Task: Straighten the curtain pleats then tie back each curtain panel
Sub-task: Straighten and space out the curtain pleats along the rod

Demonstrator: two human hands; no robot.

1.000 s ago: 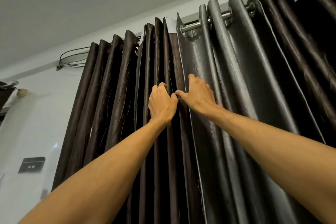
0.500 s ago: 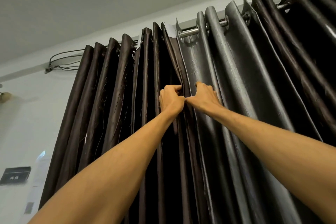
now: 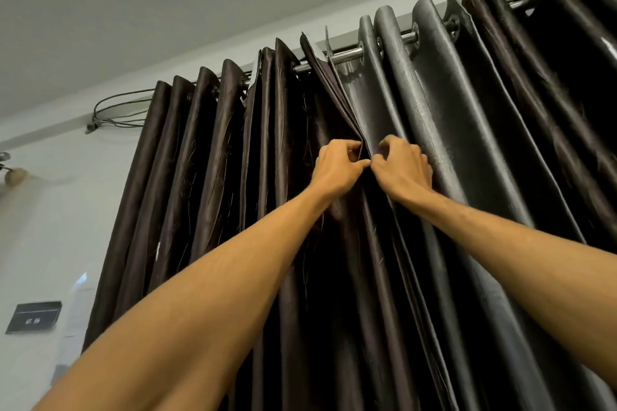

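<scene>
Two dark brown satin curtain panels hang by eyelets from a metal rod (image 3: 347, 55) near the ceiling. The left panel (image 3: 207, 150) is bunched in tight pleats; the right panel (image 3: 444, 117) shows its greyer side in wider folds. Both arms reach up to where the panels meet. My left hand (image 3: 337, 167) pinches the inner edge of the left panel. My right hand (image 3: 404, 167) pinches the edge of the right panel beside it. The two hands touch at the thumbs, and the held edges are pulled together into one fold.
A pale wall lies left of the curtain, with a dark switch plate (image 3: 33, 316) low down and a loop of black cable (image 3: 117, 110) at the rod's left end. A small fitting (image 3: 13, 175) sticks out at the far left. The ceiling is close above.
Both hands went from lying flat on the pleats to curling and pinching the two panel edges. The left panel's top edge now slants right toward the hands, and the view has shifted slightly.
</scene>
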